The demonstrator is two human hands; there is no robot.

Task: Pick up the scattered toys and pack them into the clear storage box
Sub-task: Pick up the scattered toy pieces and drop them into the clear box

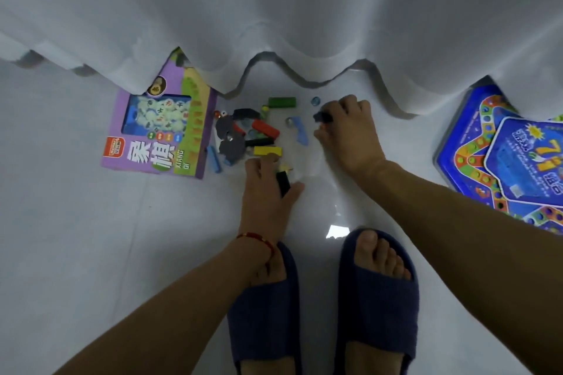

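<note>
Small toys lie scattered on the white floor below a curtain: a green block [282, 102], a red block [265, 127], a yellow block [267, 151], blue pieces [300, 130], grey discs [231, 146] and a blue marble [315, 100]. My left hand [264, 192] is at the near edge of the pile and grips a black block [283, 183] between thumb and fingers. At the pile's right side, my right hand [347, 131] pinches a small dark piece [322, 116]. No clear storage box is in view.
A purple chess game box [143, 143] lies flat left of the pile. Blue board-game boards [505, 161] lie at the right. A white curtain [304, 24] hangs over the far floor. My feet in dark blue slippers [377, 295] stand on the near floor.
</note>
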